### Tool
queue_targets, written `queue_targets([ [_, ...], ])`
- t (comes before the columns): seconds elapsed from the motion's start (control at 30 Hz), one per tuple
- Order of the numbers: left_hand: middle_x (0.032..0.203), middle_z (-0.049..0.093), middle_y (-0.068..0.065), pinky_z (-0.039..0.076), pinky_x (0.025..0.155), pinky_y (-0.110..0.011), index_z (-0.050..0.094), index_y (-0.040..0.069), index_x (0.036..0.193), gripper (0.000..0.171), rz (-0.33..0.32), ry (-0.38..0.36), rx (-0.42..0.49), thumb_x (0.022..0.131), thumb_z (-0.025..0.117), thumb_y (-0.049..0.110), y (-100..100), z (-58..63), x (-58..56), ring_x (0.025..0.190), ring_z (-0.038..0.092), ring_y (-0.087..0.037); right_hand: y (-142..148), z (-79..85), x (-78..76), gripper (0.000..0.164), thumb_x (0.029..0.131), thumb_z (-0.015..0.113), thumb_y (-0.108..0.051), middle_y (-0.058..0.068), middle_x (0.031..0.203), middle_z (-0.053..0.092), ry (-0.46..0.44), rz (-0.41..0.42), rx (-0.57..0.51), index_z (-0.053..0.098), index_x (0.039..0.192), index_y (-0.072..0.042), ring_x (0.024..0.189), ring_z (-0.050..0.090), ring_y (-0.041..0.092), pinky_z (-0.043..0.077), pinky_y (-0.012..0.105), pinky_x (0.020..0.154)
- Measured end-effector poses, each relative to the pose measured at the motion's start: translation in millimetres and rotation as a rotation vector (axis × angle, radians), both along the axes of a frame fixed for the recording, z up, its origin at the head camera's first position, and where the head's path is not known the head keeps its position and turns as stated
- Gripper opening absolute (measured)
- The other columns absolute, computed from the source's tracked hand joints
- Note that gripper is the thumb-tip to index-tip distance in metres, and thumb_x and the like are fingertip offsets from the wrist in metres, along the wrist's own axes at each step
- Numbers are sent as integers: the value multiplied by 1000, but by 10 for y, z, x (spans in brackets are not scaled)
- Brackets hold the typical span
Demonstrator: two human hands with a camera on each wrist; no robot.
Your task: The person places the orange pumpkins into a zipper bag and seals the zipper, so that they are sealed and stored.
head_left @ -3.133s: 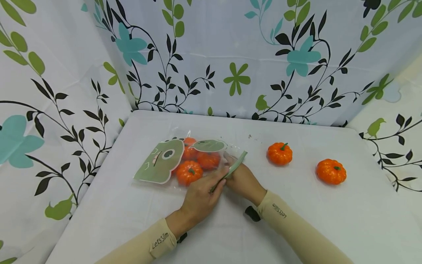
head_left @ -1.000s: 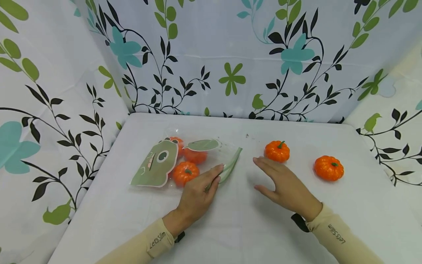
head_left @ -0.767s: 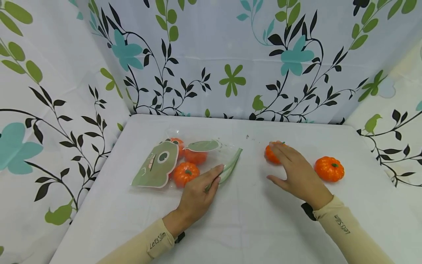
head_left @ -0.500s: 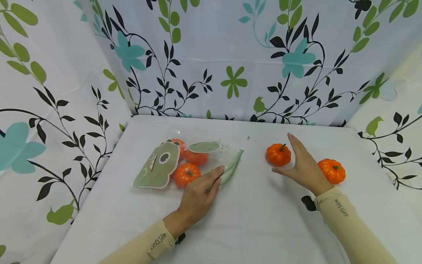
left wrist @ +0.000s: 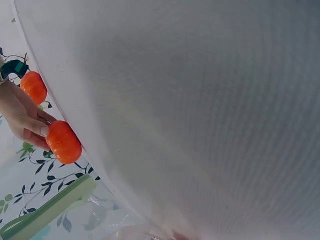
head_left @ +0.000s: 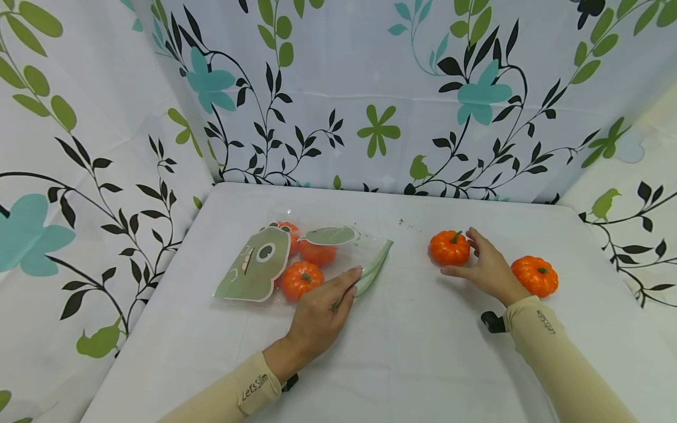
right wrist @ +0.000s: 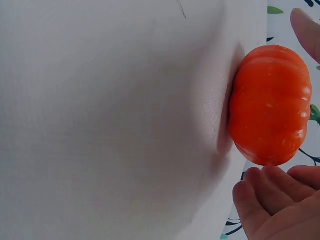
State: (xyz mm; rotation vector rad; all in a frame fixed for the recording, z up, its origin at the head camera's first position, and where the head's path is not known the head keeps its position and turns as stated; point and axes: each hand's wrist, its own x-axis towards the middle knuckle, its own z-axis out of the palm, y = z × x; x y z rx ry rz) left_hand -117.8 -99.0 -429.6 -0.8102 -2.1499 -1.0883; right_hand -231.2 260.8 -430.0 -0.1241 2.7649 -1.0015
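A clear plastic bag printed with a green cartoon animal lies flat at left of centre. Several small orange pumpkins are inside it. My left hand grips the bag's green opening strip between thumb and fingers. To the right, my right hand is spread around a loose pumpkin with a green stem. In the right wrist view the fingertips sit right at one side of that pumpkin, while the thumb stands apart from the other side.
A second loose pumpkin rests just right of my right hand, partly behind the wrist. The white-covered table meets a leaf-patterned curtain at its far edge, and more patterned cloth hangs on both sides.
My right hand has left the bag's opening and moved right to the nearer loose pumpkin; its thumb and fingers have drawn closer around it. My left hand stays on the strip.
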Motion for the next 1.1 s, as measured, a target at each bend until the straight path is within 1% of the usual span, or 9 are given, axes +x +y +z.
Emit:
queue_targets([
  [0.13, 128, 68, -11, 53, 97, -32, 66, -2, 131, 33, 0, -4, 1, 100, 64, 10, 2, 9, 6, 117, 66, -21, 0, -5, -13, 128, 78, 82, -58, 23, 165, 18, -42, -13, -25, 2, 162, -4, 145, 25, 50, 30, 68, 111],
  [0.23, 128, 68, -11, 53, 97, -32, 66, -2, 131, 33, -3, -6, 3, 99, 65, 9, 2, 11, 9, 117, 66, -21, 3, -18, -20, 126, 79, 81, -58, 23, 165, 17, -59, -23, -37, 3, 162, -4, 145, 24, 51, 29, 68, 111],
  [0.53, 128, 69, -10, 53, 96, -32, 66, -1, 131, 44, -4, -10, 4, 88, 73, -4, 19, 2, 13, 117, 66, -21, -11, -64, -19, 119, 82, 77, -60, 27, 162, 21, -44, -52, -15, 9, 162, -3, 141, 31, 53, 33, 66, 109],
  [0.77, 128, 69, -9, 53, 96, -32, 66, -1, 131, 46, 4, -13, -2, 87, 74, -5, 24, 4, 21, 116, 66, -21, -69, -48, 35, 113, 83, 78, -57, 27, 161, 25, -53, -64, -27, 16, 162, -5, 139, 34, 52, 34, 65, 110],
  [0.93, 128, 69, -9, 53, 96, -33, 66, -1, 132, 48, 9, -7, -7, 85, 75, -6, 23, 8, 19, 116, 66, -21, -176, -4, 111, 111, 81, 78, -59, 25, 160, 28, -48, -35, -52, 22, 161, -7, 138, 37, 49, 37, 63, 109],
  [1.1, 128, 68, -9, 53, 96, -33, 66, 0, 132, 49, 11, -3, -8, 85, 75, -6, 22, 9, 13, 117, 66, -21, -329, 47, 208, 105, 81, 80, -57, 23, 157, 36, -7, 20, -73, 31, 158, -5, 134, 45, 46, 43, 59, 106],
])
